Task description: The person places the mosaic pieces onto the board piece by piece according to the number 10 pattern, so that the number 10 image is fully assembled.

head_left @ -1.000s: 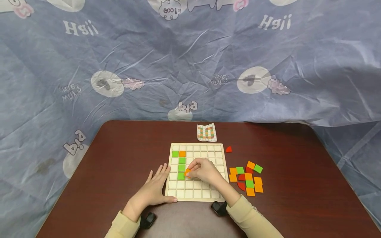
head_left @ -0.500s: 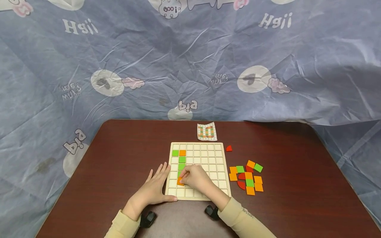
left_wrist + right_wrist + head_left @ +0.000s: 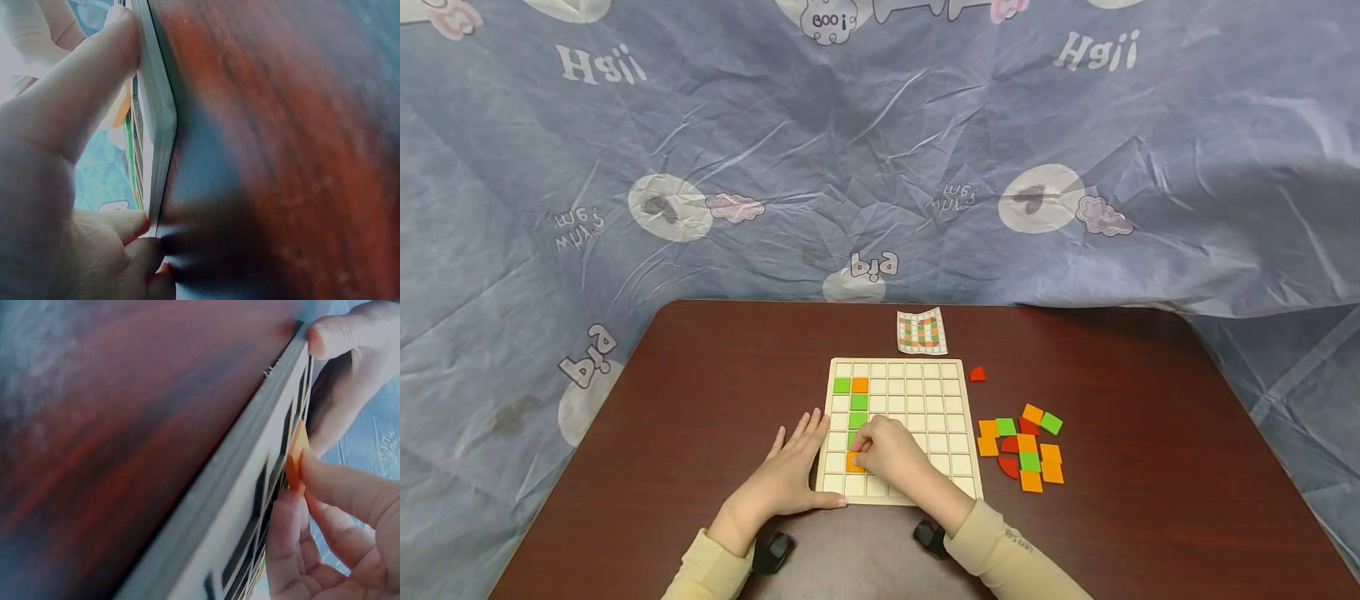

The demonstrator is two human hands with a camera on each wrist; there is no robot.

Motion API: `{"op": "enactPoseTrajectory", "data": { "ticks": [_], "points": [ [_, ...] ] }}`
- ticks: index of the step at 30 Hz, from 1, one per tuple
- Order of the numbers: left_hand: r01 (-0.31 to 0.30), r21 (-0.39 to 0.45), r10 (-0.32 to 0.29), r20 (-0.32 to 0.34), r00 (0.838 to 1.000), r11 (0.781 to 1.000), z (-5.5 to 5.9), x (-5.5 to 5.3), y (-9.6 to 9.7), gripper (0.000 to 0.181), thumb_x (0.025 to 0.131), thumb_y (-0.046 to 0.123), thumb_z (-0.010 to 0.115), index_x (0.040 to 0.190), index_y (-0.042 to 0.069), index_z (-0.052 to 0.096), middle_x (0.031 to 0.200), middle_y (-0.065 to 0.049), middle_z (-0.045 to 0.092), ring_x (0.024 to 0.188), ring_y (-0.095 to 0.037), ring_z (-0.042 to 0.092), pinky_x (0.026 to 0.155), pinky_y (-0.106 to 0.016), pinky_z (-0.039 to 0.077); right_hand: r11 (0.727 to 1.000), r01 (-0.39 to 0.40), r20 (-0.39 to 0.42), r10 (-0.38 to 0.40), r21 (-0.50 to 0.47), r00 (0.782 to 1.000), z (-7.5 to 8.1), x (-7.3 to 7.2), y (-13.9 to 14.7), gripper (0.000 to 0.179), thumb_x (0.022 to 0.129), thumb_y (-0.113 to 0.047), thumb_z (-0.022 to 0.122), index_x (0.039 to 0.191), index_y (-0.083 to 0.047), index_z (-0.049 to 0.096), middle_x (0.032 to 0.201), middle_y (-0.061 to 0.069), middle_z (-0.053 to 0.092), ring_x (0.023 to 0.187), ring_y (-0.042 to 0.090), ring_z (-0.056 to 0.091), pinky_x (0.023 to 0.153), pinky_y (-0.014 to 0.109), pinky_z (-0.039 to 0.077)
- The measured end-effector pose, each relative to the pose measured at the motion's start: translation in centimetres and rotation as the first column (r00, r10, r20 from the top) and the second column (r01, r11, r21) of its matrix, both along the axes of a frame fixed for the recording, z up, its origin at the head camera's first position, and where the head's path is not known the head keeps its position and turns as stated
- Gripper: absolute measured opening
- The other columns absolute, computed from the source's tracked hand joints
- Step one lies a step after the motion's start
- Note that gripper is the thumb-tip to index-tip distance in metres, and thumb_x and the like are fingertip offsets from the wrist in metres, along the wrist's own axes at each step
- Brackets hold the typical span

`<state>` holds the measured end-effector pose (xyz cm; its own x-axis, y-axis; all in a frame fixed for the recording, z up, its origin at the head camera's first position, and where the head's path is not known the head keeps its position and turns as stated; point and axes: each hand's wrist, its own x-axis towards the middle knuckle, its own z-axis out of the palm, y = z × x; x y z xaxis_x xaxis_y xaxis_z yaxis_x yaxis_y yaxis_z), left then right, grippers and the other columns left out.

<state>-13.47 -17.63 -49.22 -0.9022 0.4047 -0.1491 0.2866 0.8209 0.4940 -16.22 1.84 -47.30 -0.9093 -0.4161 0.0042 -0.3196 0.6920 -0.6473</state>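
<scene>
A pale wooden grid board (image 3: 934, 388) lies on the table. My left hand (image 3: 790, 475) rests with spread fingers along its left edge, the thumb (image 3: 94, 75) on its near edge. Thumb and fingertips of my right hand (image 3: 891, 454) pinch an orange square tile (image 3: 296, 459) at a cell of the second column, directly below a green tile (image 3: 853, 439) that the fingers partly cover. Further up that column are more green tiles (image 3: 858, 402) and an orange tile (image 3: 860, 385), with another green tile (image 3: 841, 385) to its left.
Right of the board lie loose orange, green and red tiles (image 3: 1028, 462), some overlapping. A lone red quarter-circle piece (image 3: 977, 375) is near the board's upper right corner. Behind the board sits a paper card (image 3: 922, 332) printed with a coloured grid. A printed cloth (image 3: 880, 167) hangs beyond the table.
My right hand has carried the orange tile left and toward me, from beside the lowest green tile to the cell below it. The left hand has stayed in place.
</scene>
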Motion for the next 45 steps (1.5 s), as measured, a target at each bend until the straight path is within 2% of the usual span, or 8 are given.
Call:
{"op": "enactPoseTrajectory", "data": {
  "ticks": [3, 9, 14, 20, 25, 32, 39, 45],
  "points": [
    [0.002, -0.002, -0.002, -0.004, 1.000, 1.000, 0.0, 0.0, 0.0, 0.117, 0.072, 0.057, 0.081, 0.156, 0.000, 0.022, 0.163, -0.021, 0.016, 0.152, -0.036, 0.015, 0.119, -0.064, 0.013, 1.000, 0.010, -0.021, -0.010, 0.014, 1.000, -0.1, 0.1, -0.1, 0.010, 0.073, 0.000, 0.080, 0.071, -0.007, 0.074, 0.073, -0.001, 0.056, 0.063, 0.005, 0.051, 0.058, 0.016, 0.044],
    [-0.001, 0.001, 0.001, 0.000, 1.000, 1.000, 0.0, 0.0, -0.1, 0.117, 0.072, 0.057, 0.081, 0.156, 0.001, 0.022, 0.163, -0.020, 0.015, 0.152, -0.036, 0.015, 0.119, -0.064, 0.013, 1.000, 0.016, -0.011, -0.015, 0.025, 1.000, 0.0, 0.3, 0.0, 0.009, 0.074, -0.001, 0.080, 0.074, -0.008, 0.074, 0.074, -0.001, 0.055, 0.064, 0.005, 0.052, 0.059, 0.017, 0.044],
    [-0.007, -0.004, 0.007, 0.007, 1.000, 1.000, 0.0, 0.0, -0.1, 0.117, 0.072, 0.056, 0.082, 0.157, 0.002, 0.021, 0.164, -0.018, 0.013, 0.153, -0.034, 0.013, 0.120, -0.063, 0.011, 0.999, 0.023, 0.042, -0.022, -0.033, 0.999, 0.3, 0.0, 0.8, 0.008, 0.076, -0.006, 0.081, 0.080, -0.007, 0.074, 0.075, -0.002, 0.059, 0.066, 0.005, 0.053, 0.060, 0.017, 0.046],
    [-0.009, -0.002, 0.009, -0.003, 1.000, 1.000, 0.0, -0.2, 0.0, 0.117, 0.071, 0.055, 0.082, 0.156, 0.002, 0.022, 0.164, -0.018, 0.014, 0.153, -0.034, 0.014, 0.119, -0.063, 0.012, 0.987, 0.106, 0.129, -0.090, -0.122, 0.988, 1.4, -0.9, 2.9, 0.006, 0.082, -0.010, 0.077, 0.086, -0.009, 0.073, 0.077, -0.003, 0.063, 0.068, 0.007, 0.056, 0.064, 0.022, 0.047],
    [-0.010, 0.001, 0.010, -0.006, 1.000, 1.000, -0.1, -0.4, 0.0, 0.117, 0.071, 0.055, 0.083, 0.156, 0.002, 0.022, 0.164, -0.018, 0.014, 0.153, -0.034, 0.014, 0.120, -0.062, 0.011, 0.963, 0.225, 0.185, -0.196, -0.148, 0.963, 2.4, -1.8, 5.6, 0.004, 0.085, -0.012, 0.074, 0.089, -0.010, 0.073, 0.077, -0.002, 0.066, 0.068, 0.008, 0.057, 0.065, 0.024, 0.047],
    [-0.004, 0.006, 0.004, -0.003, 1.000, 1.000, -0.3, -0.4, 0.0, 0.118, 0.071, 0.057, 0.082, 0.157, 0.003, 0.020, 0.165, -0.017, 0.013, 0.153, -0.033, 0.013, 0.120, -0.062, 0.011, 0.928, 0.352, 0.187, -0.326, -0.122, 0.927, 3.1, -3.1, 10.7, 0.013, 0.090, -0.017, 0.071, 0.100, -0.009, 0.074, 0.088, 0.004, 0.071, 0.075, 0.013, 0.061, 0.065, 0.027, 0.048],
    [-0.004, 0.017, 0.004, 0.004, 1.000, 1.000, -0.6, -0.2, -0.1, 0.119, 0.071, 0.059, 0.081, 0.157, 0.003, 0.020, 0.165, -0.017, 0.013, 0.153, -0.034, 0.012, 0.119, -0.063, 0.010, 0.907, 0.413, 0.183, -0.393, -0.082, 0.901, 3.0, -3.9, 16.5, 0.027, 0.094, -0.025, 0.067, 0.113, -0.005, 0.070, 0.107, 0.014, 0.071, 0.090, 0.022, 0.065, 0.072, 0.028, 0.051],
    [-0.001, 0.026, 0.001, 0.004, 1.000, 1.000, -0.7, -0.1, -0.2, 0.120, 0.071, 0.061, 0.080, 0.157, 0.004, 0.019, 0.165, -0.017, 0.011, 0.153, -0.034, 0.012, 0.119, -0.064, 0.009, 0.894, 0.446, 0.193, -0.432, -0.037, 0.881, 1.9, -3.9, 20.5, 0.035, 0.094, -0.025, 0.067, 0.119, 0.000, 0.066, 0.112, 0.021, 0.070, 0.088, 0.024, 0.066, 0.070, 0.029, 0.051]
  ]
}}
